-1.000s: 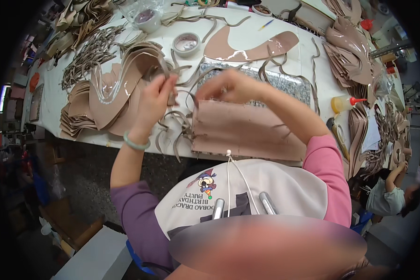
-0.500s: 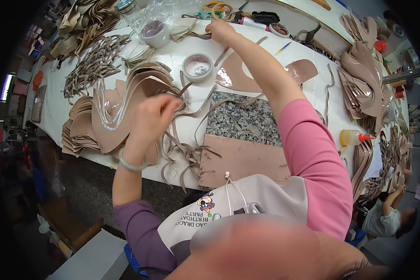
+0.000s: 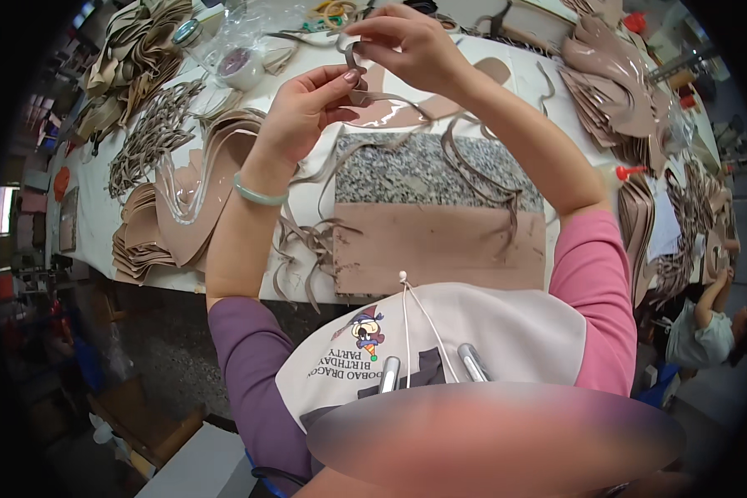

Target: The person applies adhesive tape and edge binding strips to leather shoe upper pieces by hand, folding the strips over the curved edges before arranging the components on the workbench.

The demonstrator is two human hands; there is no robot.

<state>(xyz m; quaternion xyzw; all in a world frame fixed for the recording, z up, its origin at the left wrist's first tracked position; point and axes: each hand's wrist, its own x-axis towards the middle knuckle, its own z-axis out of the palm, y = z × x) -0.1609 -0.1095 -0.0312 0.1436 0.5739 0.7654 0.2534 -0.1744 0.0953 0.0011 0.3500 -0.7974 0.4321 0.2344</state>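
Note:
Over the far part of the table, my left hand [image 3: 303,112] and my right hand [image 3: 411,46] are raised close together. A narrow grey-brown leather strip [image 3: 352,56] curves between their fingertips, pinched at both ends. Below my left fingers hangs a strip [image 3: 400,100] that runs off to the right; whether it is the same piece I cannot tell. Under my hands lies a glossy tan leather piece [image 3: 378,114], partly hidden. Nearer to me are a speckled stone slab [image 3: 382,170] and a tan board [image 3: 440,249] with loose strips on them.
Stacked leather pieces [image 3: 145,232] and a heap of thin strips [image 3: 153,137] lie left. A glass jar [image 3: 187,33] and a tape roll [image 3: 239,66] stand at the back left. On the right are more leather stacks [image 3: 610,108] and a red-tipped bottle [image 3: 618,174]. Another person [image 3: 710,328] is at far right.
My right hand has come back from the far edge, and my left hand has moved up and right to meet it. The strip is now between them. The view has shifted.

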